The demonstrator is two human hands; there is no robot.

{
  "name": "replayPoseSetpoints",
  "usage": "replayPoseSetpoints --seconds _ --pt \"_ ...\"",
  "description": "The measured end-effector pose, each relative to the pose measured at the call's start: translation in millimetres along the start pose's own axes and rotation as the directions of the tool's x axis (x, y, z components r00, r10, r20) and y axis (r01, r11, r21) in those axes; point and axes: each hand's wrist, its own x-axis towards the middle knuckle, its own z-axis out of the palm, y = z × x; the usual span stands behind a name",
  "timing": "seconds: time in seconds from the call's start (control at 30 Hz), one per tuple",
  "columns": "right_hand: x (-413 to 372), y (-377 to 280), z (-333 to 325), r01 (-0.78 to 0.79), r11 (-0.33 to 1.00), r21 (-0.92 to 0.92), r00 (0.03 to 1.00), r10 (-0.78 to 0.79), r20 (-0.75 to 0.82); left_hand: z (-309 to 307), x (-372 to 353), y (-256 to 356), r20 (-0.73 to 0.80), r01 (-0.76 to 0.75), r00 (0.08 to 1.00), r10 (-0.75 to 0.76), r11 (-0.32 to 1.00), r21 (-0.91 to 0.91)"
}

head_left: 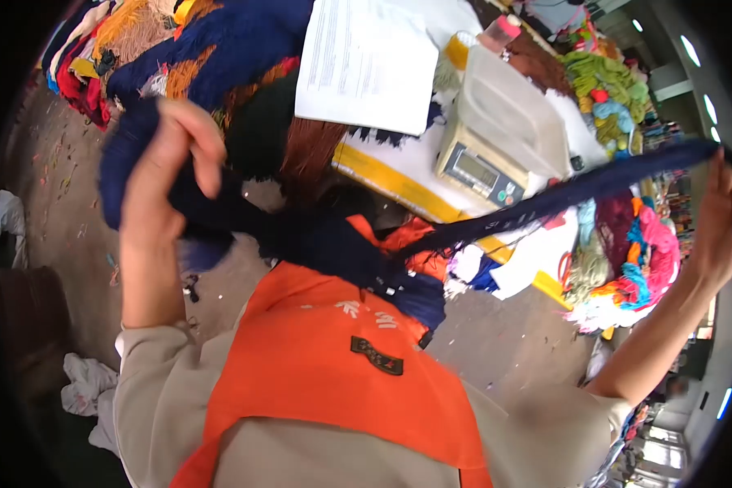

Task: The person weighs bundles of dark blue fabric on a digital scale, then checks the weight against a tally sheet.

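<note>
A long dark navy bundle of yarn [317, 242] stretches across the front of the orange apron. At the left, my left hand [167, 167] is raised with its fingers curled round a thick, blurred part of the bundle. Far to the right, my right hand [720, 215] is held high and grips the end of a thin navy strand that slopes up from the chest. The middle of the bundle hangs in a loose mass before the apron [333, 342].
A scale [484, 172] with a clear plastic tray [516, 110] stands on a yellow-edged table [398, 180]. Printed paper [366, 65] lies beside it on navy, brown and orange yarn. Coloured yarn heaps [651, 252] sit at the right. White bags [88, 384] are at the lower left.
</note>
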Motion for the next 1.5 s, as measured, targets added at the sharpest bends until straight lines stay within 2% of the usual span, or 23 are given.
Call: replayPoseSetpoints --seconds 0.03,0.07,0.17,0.2,0.27,0.3,0.37,0.43,0.47,0.5,0.53,0.57,0.6,0.7,0.77,0.83,0.87,0.97,1.03,1.1,1.17,1.3,1.5 --pt "35.1 4.0 32.0 0.109 0.983 -0.148 0.932 -0.153 -0.327 12.4 -6.5 0.3 0.018 0.054 0.998 -0.053 0.998 -0.037" --pt "67.1 7.0 60.5 0.158 0.937 -0.312 0.736 -0.322 -0.595 25.9 -13.7 4.9 0.004 0.163 0.987 -0.163 0.983 -0.087" --pt "127.9 -11.7 43.2 0.401 0.880 -0.253 0.861 -0.457 -0.223 38.7 -25.8 1.3 0.159 0.372 0.921 -0.357 0.925 -0.078" --pt "149.5 -19.9 -16.2 0.383 0.918 0.103 0.782 -0.382 0.493 44.1 -27.7 -1.0 0.216 0.391 0.903 -0.372 0.919 -0.047" --pt "161.2 7.3 -19.7 0.402 0.915 0.038 0.879 -0.397 0.263 59.4 -28.8 -2.2 0.345 0.384 0.872 -0.347 0.923 -0.040" --pt "163.0 29.8 -36.4 0.329 0.942 -0.063 0.896 -0.291 0.336 67.6 -29.2 -2.3 0.394 0.447 0.824 -0.407 0.894 -0.011" --pt "165.5 74.7 -69.4 0.223 0.929 -0.295 0.882 -0.063 0.466 81.8 -28.0 -15.6 0.542 0.063 0.830 -0.134 0.987 0.148" --pt "80.0 140.4 -67.6 0.451 0.598 -0.663 0.811 0.035 0.583 98.9 -27.9 -17.3 0.628 -0.181 0.778 0.034 0.969 0.170" --pt "52.5 173.8 -80.9 0.366 0.674 -0.642 0.741 0.206 0.639 105.1 -39.2 -23.4 0.648 -0.159 0.761 0.030 0.977 0.142" --pt "19.1 202.6 -95.0 0.492 0.315 -0.812 0.782 0.249 0.571 107.9 -36.2 -23.2 0.734 -0.226 0.676 0.065 0.966 0.123" --pt "-23.8 219.7 -104.6 0.445 0.363 -0.819 0.784 0.283 0.552 109.8 -32.4 -23.1 0.808 -0.293 0.582 0.095 0.951 0.099" --pt "-61.6 213.5 -91.4 0.559 0.055 -0.827 0.769 0.337 0.543 110.3 -35.9 -23.4 0.814 -0.236 0.578 0.062 0.967 0.094" --pt "-82.7 217.5 -105.5 0.735 -0.048 -0.677 0.648 0.344 0.679 111.0 -40.3 -27.5 0.811 -0.248 0.581 0.069 0.964 0.096" --pt "-136.5 204.4 -114.7 0.679 0.071 -0.731 0.676 0.327 0.660 113.4 -41.0 -32.9 0.741 -0.112 0.668 0.072 0.994 0.004" --pt "-153.9 183.4 -107.9 0.612 0.117 -0.782 0.723 0.319 0.613 112.8 -32.5 -22.6 0.826 -0.077 0.554 -0.102 0.982 0.173" --pt "-156.5 162.8 -102.7 0.574 0.237 -0.784 0.752 0.225 0.619 119.3 -34.8 -28.4 0.841 -0.070 0.529 -0.111 0.982 0.174" --pt "-157.0 141.7 -90.1 0.462 0.411 -0.786 0.790 0.211 0.575 122.7 -36.9 -30.6 0.851 -0.065 0.511 -0.119 0.982 0.176" --pt "-156.2 53.9 -49.4 0.469 0.664 -0.582 0.764 0.026 0.645 130.2 -35.1 -31.8 0.867 -0.013 0.477 -0.149 0.984 0.176" --pt "-172.6 9.5 -35.4 0.518 0.636 -0.572 0.791 -0.102 0.603 135.0 -30.4 -32.0 0.886 -0.027 0.437 -0.154 0.983 0.184" --pt "-178.7 -18.7 -21.4 0.452 0.808 -0.379 0.791 -0.167 0.588 139.1 -31.7 -33.4 0.901 -0.044 0.406 -0.154 0.981 0.188" --pt "-179.8 -34.6 -3.5 0.284 0.951 -0.120 0.787 -0.160 0.595 141.8 -38.4 -37.8 0.845 -0.049 0.531 -0.066 0.993 0.108" --pt "-174.9 -45.6 11.1 0.105 0.991 0.080 0.799 -0.132 0.587 135.3 -38.6 -34.5 0.837 -0.058 0.543 -0.072 0.991 0.123" --pt "-169.9 -48.1 9.1 0.062 0.989 0.133 0.808 -0.128 0.576 130.4 -35.4 -27.5 0.842 -0.008 0.511 -0.171 0.979 0.203"
